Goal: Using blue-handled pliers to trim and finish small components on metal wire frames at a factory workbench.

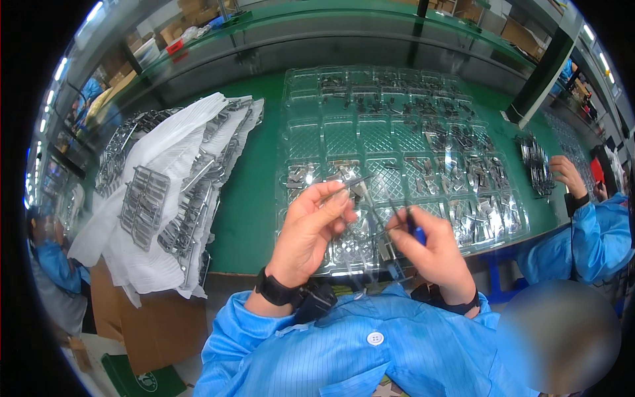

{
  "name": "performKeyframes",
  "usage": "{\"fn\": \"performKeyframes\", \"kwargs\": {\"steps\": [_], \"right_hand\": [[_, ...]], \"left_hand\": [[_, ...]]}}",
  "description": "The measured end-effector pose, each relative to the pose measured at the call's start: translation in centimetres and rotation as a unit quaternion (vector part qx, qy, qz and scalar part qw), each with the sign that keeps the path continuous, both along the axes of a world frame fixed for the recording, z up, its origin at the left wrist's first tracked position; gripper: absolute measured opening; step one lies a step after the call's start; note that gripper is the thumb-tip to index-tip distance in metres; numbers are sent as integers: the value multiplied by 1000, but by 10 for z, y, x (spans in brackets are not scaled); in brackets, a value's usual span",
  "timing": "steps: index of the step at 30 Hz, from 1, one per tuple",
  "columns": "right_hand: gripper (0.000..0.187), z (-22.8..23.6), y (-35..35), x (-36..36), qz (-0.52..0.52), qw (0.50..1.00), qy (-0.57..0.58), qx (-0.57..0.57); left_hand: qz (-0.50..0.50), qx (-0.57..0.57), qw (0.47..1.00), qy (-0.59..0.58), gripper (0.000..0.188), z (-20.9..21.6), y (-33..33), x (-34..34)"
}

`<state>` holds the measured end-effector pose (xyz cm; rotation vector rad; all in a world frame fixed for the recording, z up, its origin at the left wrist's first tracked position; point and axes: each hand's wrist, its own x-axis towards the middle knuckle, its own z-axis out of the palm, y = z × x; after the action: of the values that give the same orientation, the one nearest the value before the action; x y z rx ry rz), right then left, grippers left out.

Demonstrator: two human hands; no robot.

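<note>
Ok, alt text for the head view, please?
Left hand pinches a small metal part while the right hand holds a blue-handled tool, above a clear compartment tray of metal parts on a green table. Racked parts on white sheets lie left.

Green bench; clear tray; white sheets

1. Green flat desk.
2. Clear moulded plastic tray, grid-patterned cells, at twelve o'clock.
3. White soft sheets under silvery metal frames, at nine o'clock.
4. Bright blue smock sleeves, white button.
</note>
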<state>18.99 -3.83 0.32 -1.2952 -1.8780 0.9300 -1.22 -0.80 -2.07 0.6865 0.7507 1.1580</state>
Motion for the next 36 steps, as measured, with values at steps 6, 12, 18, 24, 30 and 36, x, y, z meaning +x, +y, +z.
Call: {"fn": "performKeyframes", "kwargs": {"steps": [6, 12, 18, 24, 30, 36], "right_hand": [[8, 8, -5, -8, -66, 981, 170, -60], [14, 8, -5, -8, -84, 989, 118, 41], [32, -4, 3, -2, 22, 958, -148, 245], [36, -1, 4, -9, 45, 963, -140, 227], [36, -1, 4, -10, 52, 964, -134, 225], [39, 3, 3, -11, 52, 962, -149, 221]], "left_hand": [[-22, 21, 999, 19, 26, 6, -16, 13], [-28, 29, 999, 3, 11, 22, -22, 11], [-23, -20, 999, -19, 11, 27, -23, 7], [-69, -47, 996, -32, 12, 25, -21, 5], [-84, -62, 993, -50, 12, 24, -22, 6], [-87, -64, 993, -40, 12, 26, -22, 6]]}}
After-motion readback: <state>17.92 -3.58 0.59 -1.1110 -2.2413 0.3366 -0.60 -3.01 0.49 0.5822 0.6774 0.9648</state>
